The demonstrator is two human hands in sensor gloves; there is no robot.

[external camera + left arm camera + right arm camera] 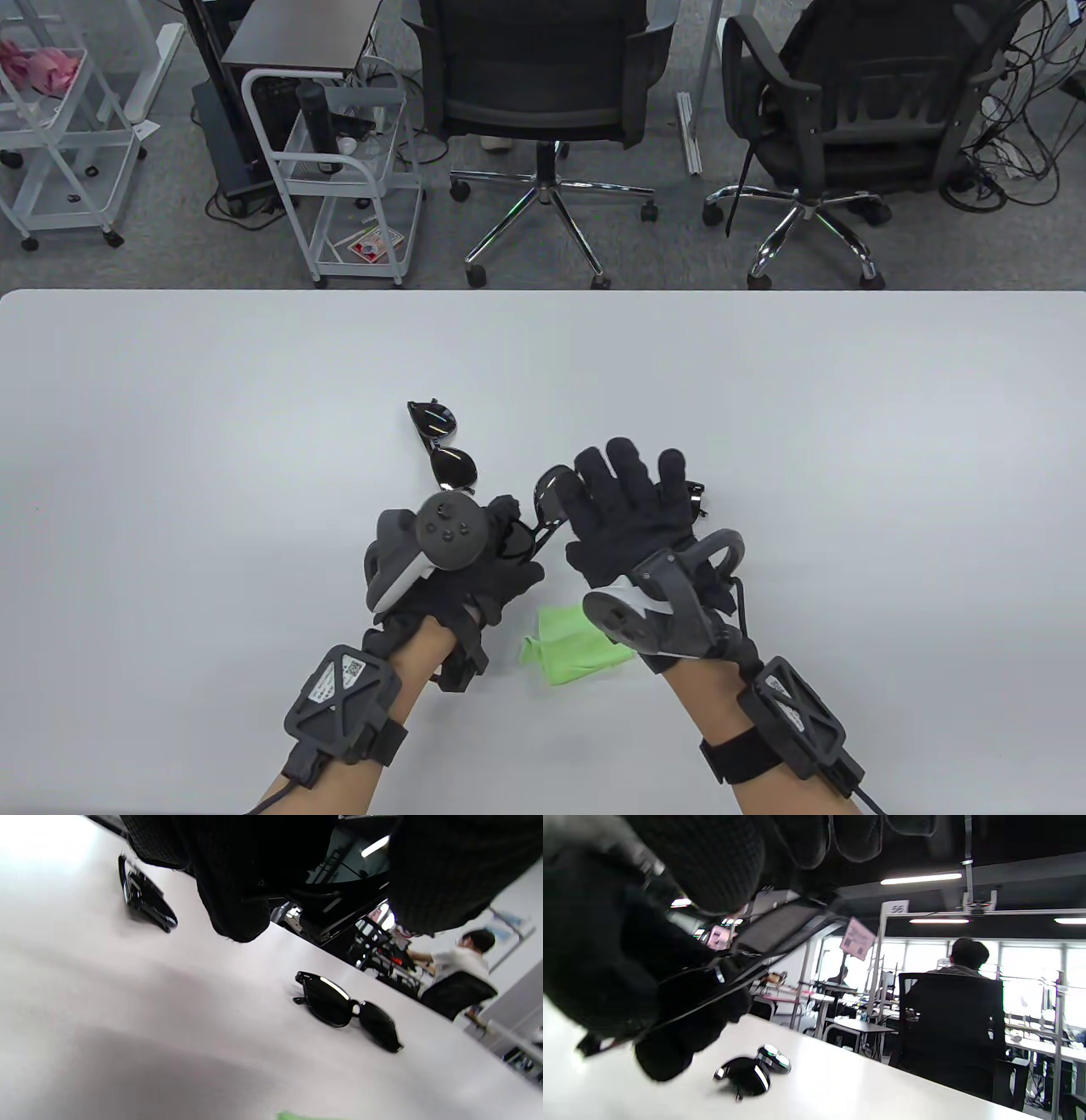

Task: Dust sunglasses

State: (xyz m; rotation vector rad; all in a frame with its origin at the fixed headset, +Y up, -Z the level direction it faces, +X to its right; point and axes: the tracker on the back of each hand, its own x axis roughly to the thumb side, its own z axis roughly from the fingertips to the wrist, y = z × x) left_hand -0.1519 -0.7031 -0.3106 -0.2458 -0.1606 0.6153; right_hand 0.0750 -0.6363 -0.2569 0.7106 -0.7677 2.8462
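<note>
My left hand (507,543) grips a pair of black sunglasses (550,503) at one end and holds it above the white table (212,407). My right hand (628,480) lies over the same pair with its fingers spread and straight; its wrist view shows the dark lens (780,926) just under the fingers. A second pair of sunglasses (443,443) lies folded on the table ahead of my left hand and shows in the left wrist view (348,1013) and the right wrist view (751,1074). A green cloth (577,645) lies on the table below both hands.
A third dark pair (697,499) lies on the table, mostly hidden by my right hand; it shows more fully in the left wrist view (144,899). Beyond the far table edge stand two office chairs (543,93) and white wire carts (348,178).
</note>
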